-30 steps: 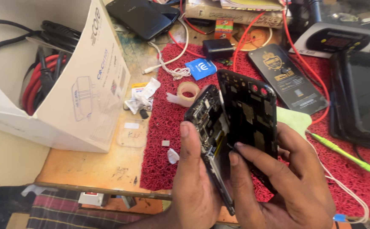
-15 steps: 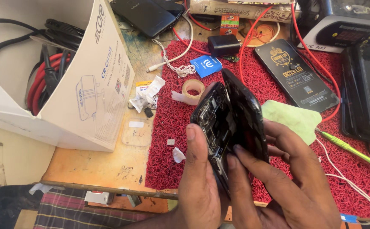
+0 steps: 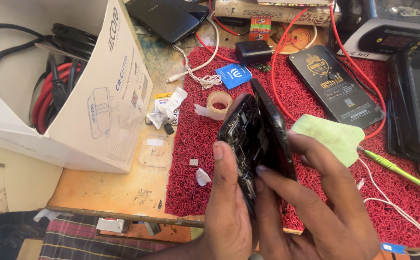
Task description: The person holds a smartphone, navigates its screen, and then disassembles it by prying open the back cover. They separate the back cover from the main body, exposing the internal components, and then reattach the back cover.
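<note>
Nearby, blue square packet [image 3: 233, 76] on red mat [image 3: 316, 110]

Both hands [image 3: 287, 212] low centre over red mat [image 3: 195, 192] — bare mat strip to left, only small white scrap [image 3: 202, 176] on it. Further left, bare wood, then open white box [image 3: 99, 110] walls off that side. Ahead: tape roll [image 3: 219, 101], blue card [image 3: 233, 76], charger block [image 3: 253, 51]. Right — green cloth [image 3: 333, 137] just beside fingers, green pen [image 3: 402, 172], white cable [image 3: 402, 202], black tray [image 3: 414, 106].

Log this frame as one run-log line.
left hand: holds opened phone | right hand: grips its back cover | surface: red mat | nearby: tape roll, green cloth
</note>
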